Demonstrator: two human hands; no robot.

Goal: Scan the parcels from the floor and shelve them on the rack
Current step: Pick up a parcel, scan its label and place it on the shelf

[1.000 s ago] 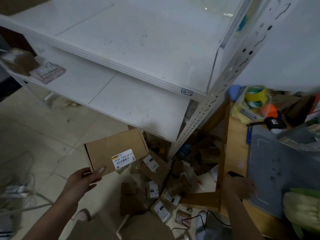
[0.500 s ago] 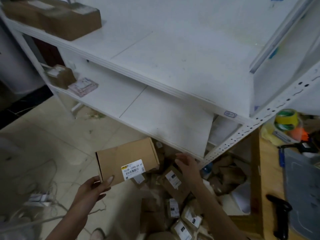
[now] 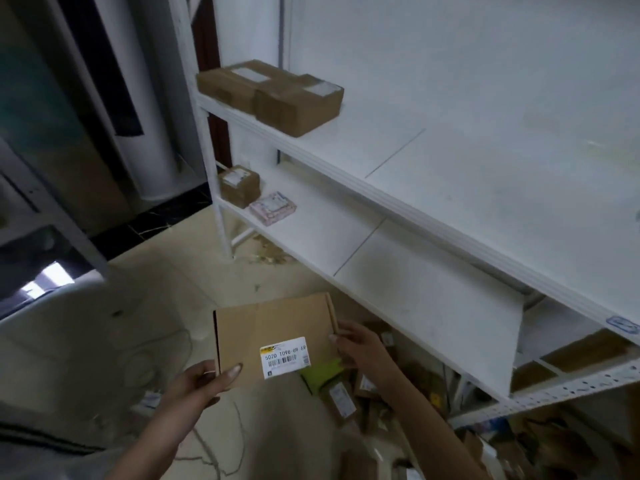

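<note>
We hold a flat cardboard box (image 3: pixel 273 337) w/ both hands: plain brown kraft board, matte, thin, rectangular, w/ a fold line along its right edge. Left hand (image 3: pixel 201 379) grips the near-left corner, thumb flat on the top face. Right hand (image 3: pixel 356 344) pinches the right edge approx. mid-way, fingers curled onto it. A white label (image 3: pixel 284 356) sits near-right on the top face: yellow strip, "502D T098-69 69", barcode below, text upright to us. Box lies broad face up, slightly tipped, long axis running left-right, right end a bit higher in view. It hangs above the pale floor (image 3: pixel 156 306), in front of the white metal rack (image 3: pixel 450 209), apart from its shelves. Upper shelf, left end: two brown cartons (image 3: pixel 270 91) side by side. Lower shelf: a small carton (image 3: pixel 239 185) & a pink packet (image 3: pixel 273 207) just beside it. Beneath the right hand more parcels (image 3: pixel 343 396) lie heaped on the floor, incl. a green packet (image 3: pixel 322 374).
</note>
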